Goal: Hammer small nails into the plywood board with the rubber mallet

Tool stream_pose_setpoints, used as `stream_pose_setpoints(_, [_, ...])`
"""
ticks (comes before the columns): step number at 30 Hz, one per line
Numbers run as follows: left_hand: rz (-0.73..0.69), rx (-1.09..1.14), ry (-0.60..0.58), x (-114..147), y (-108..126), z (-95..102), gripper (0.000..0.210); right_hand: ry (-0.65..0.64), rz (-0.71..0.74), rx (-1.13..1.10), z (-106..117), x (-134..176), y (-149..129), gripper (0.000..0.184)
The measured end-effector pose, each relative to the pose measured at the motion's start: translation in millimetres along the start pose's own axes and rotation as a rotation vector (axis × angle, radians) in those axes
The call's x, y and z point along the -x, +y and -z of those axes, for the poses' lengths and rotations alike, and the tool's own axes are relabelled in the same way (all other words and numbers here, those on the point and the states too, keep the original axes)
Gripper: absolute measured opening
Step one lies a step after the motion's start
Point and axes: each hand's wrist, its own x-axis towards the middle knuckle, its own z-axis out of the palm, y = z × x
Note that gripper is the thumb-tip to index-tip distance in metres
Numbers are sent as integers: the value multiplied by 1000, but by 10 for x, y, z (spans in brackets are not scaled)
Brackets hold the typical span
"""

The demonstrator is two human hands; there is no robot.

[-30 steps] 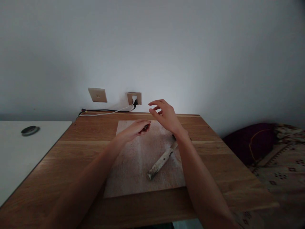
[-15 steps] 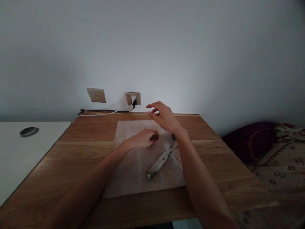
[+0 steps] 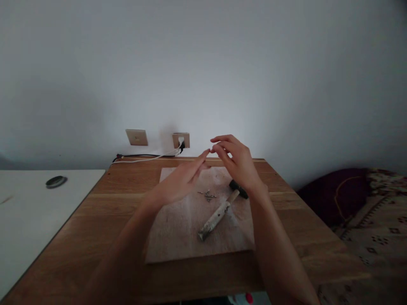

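My left hand (image 3: pixel 182 178) is raised over the left part of a pale wooden board (image 3: pixel 178 237), its fingers stretched out and open. My right hand (image 3: pixel 238 159) hovers over the board's far right side with loosely bent fingers held apart. The fingertips of both hands come close together; whether they touch I cannot tell. Below them, a small heap of nails (image 3: pixel 208 195) lies on the board. A hammer (image 3: pixel 218 218) rests slantwise to the right of the nails, its black head under my right wrist and its whitish, worn handle pointing towards me.
The board lies on a wooden table (image 3: pixel 111 212) against the wall. Cables (image 3: pixel 146 158) run along the table's back edge to a wall socket (image 3: pixel 181 140). At left, a white surface (image 3: pixel 25 220) bears a dark round object (image 3: pixel 56 181). Patterned fabric (image 3: pixel 375 237) is at right.
My left hand has opened and lifted, and the nails now show on the board where it was closed. My right hand has shifted slightly right, uncovering the hammer's head. The view has shifted slightly.
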Motion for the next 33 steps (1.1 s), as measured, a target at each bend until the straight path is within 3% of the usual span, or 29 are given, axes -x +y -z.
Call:
stream_pose_setpoints(3, [-27, -175, 25, 404, 133, -17, 69, 33, 1, 8, 174, 188, -71, 29])
stream_pose_setpoints(5, [-7, -285, 19, 780, 122, -125, 61, -1, -40, 86, 271, 466, -21, 30])
stream_pose_setpoints(7, [24, -403, 4, 1190, 31, -288, 47, -79, -143, 214, 346, 897, 87, 28])
stream_pose_setpoints(11, [60, -601, -62, 1875, -227, -613, 37, -217, -305, 543, 431, 2042, 367, 37])
stream_pose_setpoints(14, [40, -635, -15, 2118, -313, -743, 38, -263, -328, 676, 436, 2756, 556, 37])
stream_pose_setpoints(16, [38, -640, 17, 2156, -299, -780, 41, -313, -327, 679, 401, 3017, 640, 39])
stream_pose_setpoints(19, [67, -672, 38, 2131, -235, -793, 42, -325, -388, 685, 292, 3112, 677, 43])
stream_pose_setpoints(23, [128, -745, 96, 2170, -239, -706, 38, -365, -419, 670, 73, 2974, 559, 51])
stream_pose_setpoints(29, [236, -840, 286, 2548, -565, -294, 42, -414, -366, 541, -383, 2637, 98, 63])
stream_pose_setpoints(33, [365, -926, 330, 2826, -729, -4, 51, -486, -272, 468, -717, 2414, -218, 63])
